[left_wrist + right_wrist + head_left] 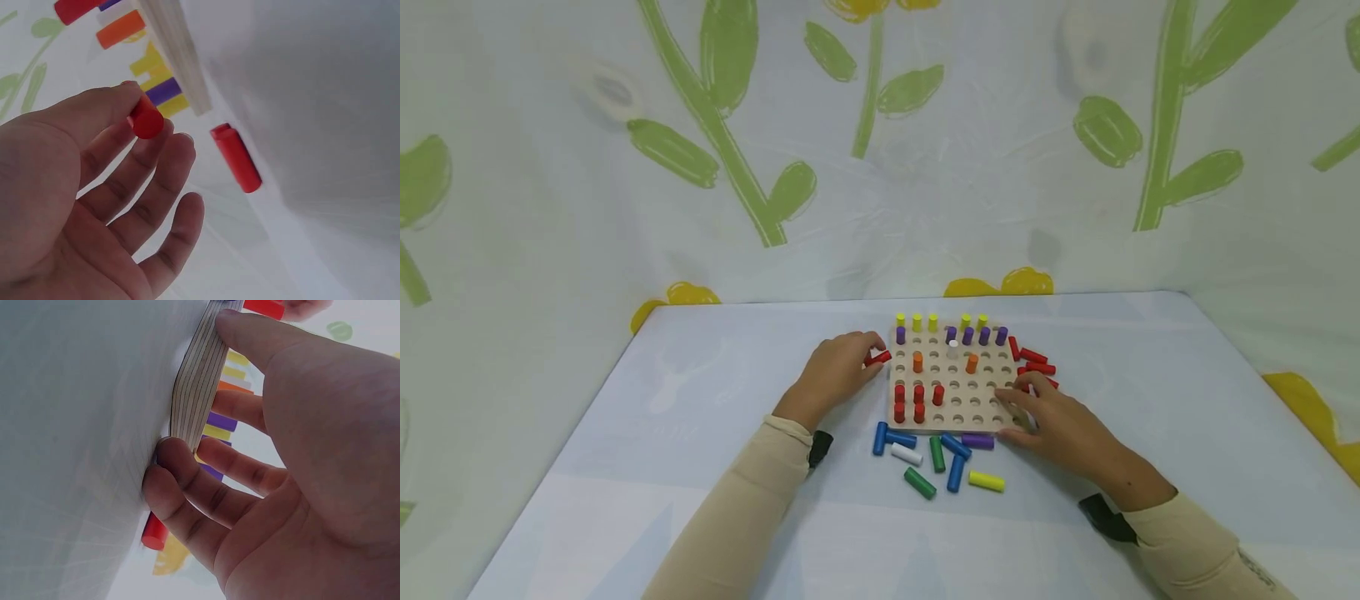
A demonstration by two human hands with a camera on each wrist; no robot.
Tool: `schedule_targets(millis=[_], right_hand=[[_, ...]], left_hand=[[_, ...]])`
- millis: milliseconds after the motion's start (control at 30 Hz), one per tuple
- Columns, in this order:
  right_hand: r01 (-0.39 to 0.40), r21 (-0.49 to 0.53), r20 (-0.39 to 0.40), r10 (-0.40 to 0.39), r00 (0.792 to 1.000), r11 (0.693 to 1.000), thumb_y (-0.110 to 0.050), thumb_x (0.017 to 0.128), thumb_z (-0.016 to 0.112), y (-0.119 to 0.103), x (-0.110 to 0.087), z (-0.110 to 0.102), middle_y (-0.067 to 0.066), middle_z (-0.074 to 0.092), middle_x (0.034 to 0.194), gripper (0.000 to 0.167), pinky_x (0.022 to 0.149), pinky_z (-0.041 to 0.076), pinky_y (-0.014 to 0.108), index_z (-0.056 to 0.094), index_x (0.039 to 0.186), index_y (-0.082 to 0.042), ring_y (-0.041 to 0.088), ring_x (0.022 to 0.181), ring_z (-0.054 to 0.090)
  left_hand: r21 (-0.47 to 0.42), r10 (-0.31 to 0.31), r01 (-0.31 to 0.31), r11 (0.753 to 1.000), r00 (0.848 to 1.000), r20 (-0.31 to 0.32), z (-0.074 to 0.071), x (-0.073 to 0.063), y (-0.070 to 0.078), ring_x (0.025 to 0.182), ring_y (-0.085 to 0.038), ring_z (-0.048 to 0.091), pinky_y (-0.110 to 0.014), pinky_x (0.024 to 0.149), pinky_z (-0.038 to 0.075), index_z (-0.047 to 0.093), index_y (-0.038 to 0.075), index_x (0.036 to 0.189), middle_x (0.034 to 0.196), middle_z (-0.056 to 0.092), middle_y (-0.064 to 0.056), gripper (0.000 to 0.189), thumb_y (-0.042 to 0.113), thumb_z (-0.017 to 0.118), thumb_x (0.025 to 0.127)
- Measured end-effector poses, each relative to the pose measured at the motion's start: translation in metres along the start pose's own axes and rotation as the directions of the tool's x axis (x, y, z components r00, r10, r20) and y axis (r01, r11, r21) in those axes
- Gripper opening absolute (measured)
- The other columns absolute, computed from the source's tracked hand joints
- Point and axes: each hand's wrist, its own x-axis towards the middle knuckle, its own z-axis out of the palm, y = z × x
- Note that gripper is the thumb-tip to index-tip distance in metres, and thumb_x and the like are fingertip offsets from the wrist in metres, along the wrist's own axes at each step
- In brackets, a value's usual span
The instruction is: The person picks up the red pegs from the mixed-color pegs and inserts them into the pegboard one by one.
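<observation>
A wooden pegboard (pixel 956 392) with rows of round holes lies on the table. Yellow and purple pegs stand in its back rows, red pegs (pixel 919 394) at the front left, with orange and white ones between. Beside the board's left edge, my left hand (pixel 838 371) pinches a red peg (pixel 147 119) between thumb and index finger; its other fingers are loosely bent. Another red peg (pixel 237 159) lies below that hand. My right hand (pixel 1063 429) holds the board's near right corner, thumb at the front edge and fingers (pixel 212 487) bent around the right side.
Loose blue, green, white, yellow (pixel 987 481) and purple pegs (pixel 977 442) lie in front of the board. Several red pegs (pixel 1039 367) lie along its right side, partly behind my right hand. A patterned cloth wall (pixel 895 208) rises behind the table.
</observation>
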Motion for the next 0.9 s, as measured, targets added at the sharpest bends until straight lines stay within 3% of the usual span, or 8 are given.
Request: schedule_targets(millis=[100,267,533,733,900], right_hand=[[-0.003,0.0,-0.002,0.003,1.0,1.0,-0.044,0.08,0.081,0.0,-0.001,0.0,0.018,0.054,0.129,0.065,0.081,0.061,0.046,0.062,0.136,-0.018,0.029,0.099,0.063],[-0.005,0.001,0.003,0.005,1.0,1.0,-0.044,0.081,0.081,0.001,-0.001,0.0,0.018,0.053,0.13,0.065,0.081,0.061,0.046,0.062,0.137,-0.018,0.029,0.099,0.063],[-0.003,-0.002,0.002,0.003,1.0,1.0,-0.045,0.08,0.081,0.002,0.0,0.001,0.018,0.053,0.13,0.066,0.078,0.061,0.042,0.062,0.137,-0.018,0.025,0.095,0.061],[-0.007,-0.002,0.009,0.007,1.0,1.0,-0.045,0.081,0.081,0.001,0.0,0.001,0.018,0.053,0.13,0.065,0.079,0.061,0.044,0.061,0.137,-0.018,0.027,0.097,0.062],[-0.008,-0.001,0.007,0.008,1.0,1.0,-0.044,0.081,0.081,0.0,0.0,0.001,0.018,0.053,0.129,0.065,0.078,0.061,0.043,0.062,0.137,-0.018,0.027,0.095,0.062]], left_hand=[[-0.003,0.018,-0.018,1.0,1.0,-0.017,-0.003,-0.003,0.006,0.088,-0.016,0.063,-0.032,0.084,0.058,0.059,0.022,0.135,0.109,0.071,-0.001,0.043,0.029,0.071,0.094],[-0.036,0.037,-0.038,0.999,0.999,-0.019,-0.009,-0.008,0.015,0.108,-0.021,0.067,-0.041,0.096,0.057,0.055,0.029,0.141,0.132,0.066,-0.005,0.048,0.028,0.069,0.095],[-0.101,0.09,-0.094,0.99,0.995,-0.045,-0.011,-0.011,0.023,0.088,-0.013,0.06,-0.028,0.081,0.057,0.058,0.024,0.134,0.105,0.068,0.001,0.04,0.025,0.068,0.096],[-0.224,0.089,-0.09,0.97,0.996,-0.015,-0.012,-0.014,0.031,0.094,-0.014,0.06,-0.026,0.082,0.057,0.055,0.023,0.131,0.104,0.063,0.003,0.039,0.022,0.069,0.095],[-0.27,0.111,-0.111,0.956,0.994,-0.013,-0.012,-0.016,0.037,0.093,-0.012,0.059,-0.024,0.078,0.057,0.055,0.023,0.129,0.102,0.062,0.005,0.038,0.02,0.07,0.095]])
